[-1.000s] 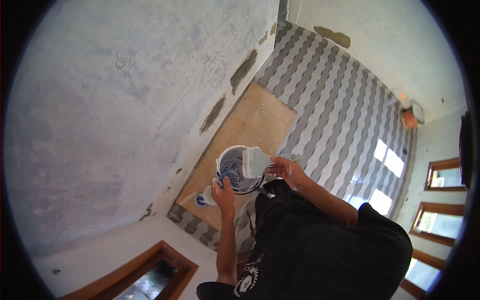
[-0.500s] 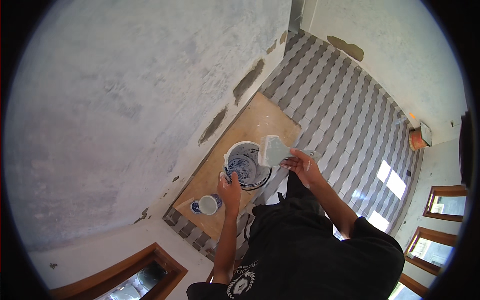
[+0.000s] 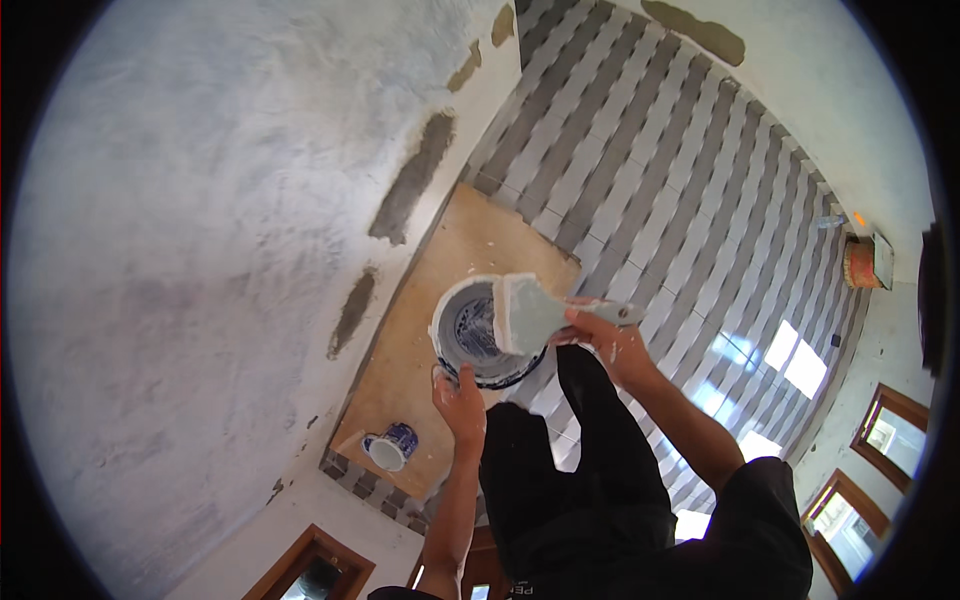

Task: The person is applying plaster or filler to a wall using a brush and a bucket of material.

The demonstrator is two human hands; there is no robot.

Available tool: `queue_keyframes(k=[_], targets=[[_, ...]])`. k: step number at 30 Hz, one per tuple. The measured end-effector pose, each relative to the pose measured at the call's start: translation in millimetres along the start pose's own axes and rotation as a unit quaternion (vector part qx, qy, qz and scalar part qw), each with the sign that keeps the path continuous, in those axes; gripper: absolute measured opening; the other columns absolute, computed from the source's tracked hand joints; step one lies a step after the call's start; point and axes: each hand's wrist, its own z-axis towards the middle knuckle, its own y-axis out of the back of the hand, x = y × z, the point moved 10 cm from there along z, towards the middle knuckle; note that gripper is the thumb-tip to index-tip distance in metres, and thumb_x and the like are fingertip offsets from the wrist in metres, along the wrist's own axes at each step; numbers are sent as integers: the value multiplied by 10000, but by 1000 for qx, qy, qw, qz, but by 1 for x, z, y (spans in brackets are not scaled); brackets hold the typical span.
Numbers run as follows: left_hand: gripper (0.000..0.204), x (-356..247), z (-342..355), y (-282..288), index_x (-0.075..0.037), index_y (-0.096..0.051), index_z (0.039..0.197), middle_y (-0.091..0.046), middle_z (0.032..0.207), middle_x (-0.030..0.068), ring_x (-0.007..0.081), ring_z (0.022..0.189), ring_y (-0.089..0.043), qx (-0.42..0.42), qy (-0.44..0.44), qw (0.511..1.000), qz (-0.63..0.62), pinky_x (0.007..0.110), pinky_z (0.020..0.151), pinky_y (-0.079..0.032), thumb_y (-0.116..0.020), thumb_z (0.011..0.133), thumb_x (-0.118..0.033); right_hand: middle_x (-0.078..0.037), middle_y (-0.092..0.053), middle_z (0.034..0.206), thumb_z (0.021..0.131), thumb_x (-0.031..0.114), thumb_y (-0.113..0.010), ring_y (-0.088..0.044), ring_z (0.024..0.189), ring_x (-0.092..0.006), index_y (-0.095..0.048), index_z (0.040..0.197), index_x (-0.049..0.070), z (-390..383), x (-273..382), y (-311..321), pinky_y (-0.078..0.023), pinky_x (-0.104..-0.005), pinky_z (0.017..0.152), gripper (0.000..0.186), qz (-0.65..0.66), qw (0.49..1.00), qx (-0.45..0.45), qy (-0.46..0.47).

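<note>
Putty knife (image 3: 528, 314), wide blade, grey-coated

Left hand (image 3: 462, 398) fingers curled in a grip, forearm extended, right hand (image 3: 607, 345) closed in a fist, just beside the left

Bucket (image 3: 478, 345): round, white rim, blue and white wall, open at the top, upright on a brown board on the floor beside the wall.
Putty knife (image 3: 528, 312): broad flat blade coated in pale grey paste, held over the bucket's right rim, handle pointing right.
</note>
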Motion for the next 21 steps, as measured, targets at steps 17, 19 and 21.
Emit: queue_keyframes(k=[17,19,21], targets=[[237,4,182,-217,38,-458,775,-500,710,104,192,666,-446,34,50,996,-71,348,644,-407,-578,843,-155,-159,-652,985,888,173,-617,-667,887,-239,-547,1166,-61,242,88,56,-524,-366,853,370,43,992,-35,110],[233,-6,215,-221,36,-458,774,-502,711,97,185,663,-446,21,12,997,-77,343,641,-409,-576,843,-153,-160,-654,1001,899,195,-606,-666,897,-243,-559,1157,-50,277,98,39,-523,-369,860,359,43,990,-34,134],[222,-9,247,-229,36,-475,787,-510,718,102,183,678,-464,41,2,999,-13,348,645,-415,-575,841,-155,-160,-657,1018,910,217,-595,-664,907,-247,-571,1148,-39,317,110,22,-522,-373,867,351,41,986,-40,156]])
